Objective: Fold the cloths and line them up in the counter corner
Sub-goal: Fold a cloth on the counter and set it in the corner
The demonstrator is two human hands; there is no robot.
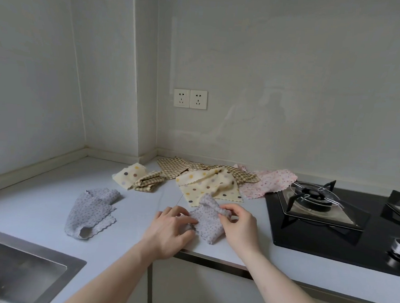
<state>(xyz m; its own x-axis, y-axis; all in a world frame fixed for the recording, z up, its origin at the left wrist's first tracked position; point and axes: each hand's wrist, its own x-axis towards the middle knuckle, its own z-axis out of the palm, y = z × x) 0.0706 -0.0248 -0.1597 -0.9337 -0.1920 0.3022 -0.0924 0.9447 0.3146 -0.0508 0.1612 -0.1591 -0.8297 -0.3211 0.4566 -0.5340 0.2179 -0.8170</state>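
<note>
- My left hand (170, 229) rests on the left part of the small grey dotted cloth (207, 222) at the front edge of the counter (37, 201); fingers lie nearly straight, tips on the fabric, pinning it so it does not slide while I fold.
- My right hand (239, 221) pinches the cloth's far flap between thumb and curled fingers (227, 209), lifting it just off the counter. Judgement: this flap is about to be laid over the pinned part.
- The cloth sits directly between and under both hands, touching both, near the counter's front edge and just left of the black hob (330, 231).
- A second grey dotted cloth (90, 211) lies loose and rumpled towards the sink (15, 268), well apart from my hands; not folded.
- Along the back edge, below the wall sockets (190, 99), an unsorted heap: a small cream dotted cloth (127, 173), a brown checked cloth (188, 168) partly bunched, a larger cream dotted cloth (209, 184), and a pink flowered cloth (270, 183) whose edge reaches the hob.
- The counter's back-left corner (86, 154) holds no folded cloth yet. Judgement: early in the task, first fold in hand.
</note>
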